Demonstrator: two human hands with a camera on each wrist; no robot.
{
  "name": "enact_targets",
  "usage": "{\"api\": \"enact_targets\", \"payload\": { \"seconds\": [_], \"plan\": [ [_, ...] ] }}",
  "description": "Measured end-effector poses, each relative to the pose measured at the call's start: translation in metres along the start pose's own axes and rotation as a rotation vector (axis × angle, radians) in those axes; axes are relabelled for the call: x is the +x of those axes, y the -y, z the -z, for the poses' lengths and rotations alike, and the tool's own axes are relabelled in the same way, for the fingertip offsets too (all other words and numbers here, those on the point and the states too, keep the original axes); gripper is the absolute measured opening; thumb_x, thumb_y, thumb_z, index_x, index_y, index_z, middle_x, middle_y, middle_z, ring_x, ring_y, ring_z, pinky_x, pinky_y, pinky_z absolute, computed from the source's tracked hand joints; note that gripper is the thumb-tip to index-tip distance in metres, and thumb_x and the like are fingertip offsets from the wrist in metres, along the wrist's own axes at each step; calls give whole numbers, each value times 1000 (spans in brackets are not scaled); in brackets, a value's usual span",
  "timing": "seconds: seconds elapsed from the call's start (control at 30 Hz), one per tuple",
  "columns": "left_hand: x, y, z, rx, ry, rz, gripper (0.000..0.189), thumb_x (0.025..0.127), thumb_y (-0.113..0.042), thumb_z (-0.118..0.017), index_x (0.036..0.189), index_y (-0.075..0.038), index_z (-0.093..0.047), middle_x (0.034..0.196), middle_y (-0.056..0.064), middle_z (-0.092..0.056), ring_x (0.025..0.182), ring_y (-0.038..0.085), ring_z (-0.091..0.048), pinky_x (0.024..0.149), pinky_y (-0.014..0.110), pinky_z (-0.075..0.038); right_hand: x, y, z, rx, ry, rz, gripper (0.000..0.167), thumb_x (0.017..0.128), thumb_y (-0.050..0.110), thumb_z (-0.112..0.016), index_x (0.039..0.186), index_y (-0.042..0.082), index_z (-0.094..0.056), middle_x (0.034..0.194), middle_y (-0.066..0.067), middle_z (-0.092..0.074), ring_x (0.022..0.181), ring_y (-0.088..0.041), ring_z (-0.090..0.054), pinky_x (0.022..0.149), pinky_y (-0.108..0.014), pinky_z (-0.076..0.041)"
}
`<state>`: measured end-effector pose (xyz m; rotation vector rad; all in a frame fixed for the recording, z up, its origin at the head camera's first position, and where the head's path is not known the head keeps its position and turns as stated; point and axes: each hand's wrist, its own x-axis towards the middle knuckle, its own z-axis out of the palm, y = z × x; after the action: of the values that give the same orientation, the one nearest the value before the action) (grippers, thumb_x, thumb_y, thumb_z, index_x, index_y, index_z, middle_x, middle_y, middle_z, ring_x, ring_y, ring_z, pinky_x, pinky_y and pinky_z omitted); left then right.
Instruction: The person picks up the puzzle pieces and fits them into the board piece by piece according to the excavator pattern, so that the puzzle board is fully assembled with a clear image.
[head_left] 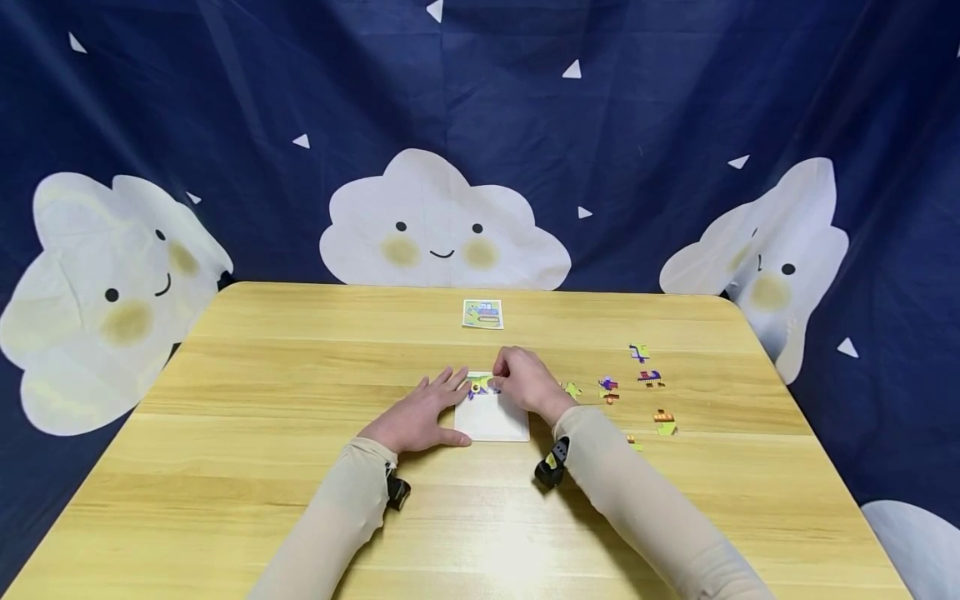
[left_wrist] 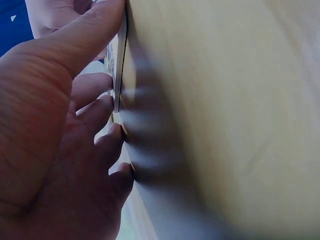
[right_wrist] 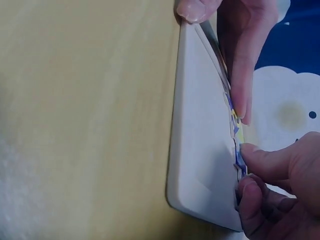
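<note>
A white puzzle board (head_left: 491, 421) lies on the wooden table, with joined colourful puzzle pieces (head_left: 480, 386) along its far edge. My left hand (head_left: 420, 417) rests at the board's left side, fingers extended, thumb at the near left corner. In the left wrist view, those fingers (left_wrist: 102, 107) stand beside the board's edge. Over the far right part of the board, my right hand (head_left: 527, 383) has its fingers bent and pinches a puzzle piece (right_wrist: 240, 162) between thumb and index finger. That piece is mostly hidden by the fingers and sits right against the pieces on the board.
Several loose puzzle pieces (head_left: 650, 379) lie scattered to the right of the board, some close to the right forearm. A small picture card (head_left: 482, 314) of a vehicle lies beyond the board near the table's far edge. A dark blue curtain with clouds hangs behind.
</note>
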<state>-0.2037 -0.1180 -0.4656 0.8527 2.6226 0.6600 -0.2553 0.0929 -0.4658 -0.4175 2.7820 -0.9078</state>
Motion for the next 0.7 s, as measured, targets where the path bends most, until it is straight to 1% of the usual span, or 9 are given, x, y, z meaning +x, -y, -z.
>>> {"api": "enact_targets", "payload": {
  "seconds": [0.17, 0.43, 0.57, 0.7],
  "plan": [
    [1, 0, 0, 3, 4, 1, 87, 86, -45, -73, 151, -3, -35, 162, 10, -17, 148, 31, -8, 118, 52, -7, 0, -1, -1, -12, -1, 31, 16, 87, 7, -74, 81, 11, -60, 81, 0, -57, 75, -16, -54, 67, -29, -47],
    [1, 0, -1, 4, 1, 3, 87, 86, -45, -73, 151, -3, -35, 161, 10, -17, 148, 31, -8, 118, 52, -7, -1, -4, -1, 30, 5, 77, 17, 87, 4, -74, 81, 13, -61, 80, 3, -59, 75, -15, -54, 68, -30, -47],
    [1, -1, 0, 8, 4, 5, 87, 85, -46, -73, 151, -3, -35, 162, 9, -17, 148, 31, -8, 118, 51, -7, -1, -4, -1, 45, 14, 66, 16, 88, 5, -73, 82, 13, -61, 79, 3, -60, 74, -15, -55, 67, -30, -47],
    [1, -1, 1, 11, 7, 12, 87, 85, -46, -73, 151, -4, -35, 162, 8, -16, 148, 30, -7, 118, 51, -7, 1, -3, -2, 20, 22, 49, 13, 90, 7, -72, 86, 12, -61, 79, 2, -59, 74, -15, -55, 67, -31, -48]
  ]
}}
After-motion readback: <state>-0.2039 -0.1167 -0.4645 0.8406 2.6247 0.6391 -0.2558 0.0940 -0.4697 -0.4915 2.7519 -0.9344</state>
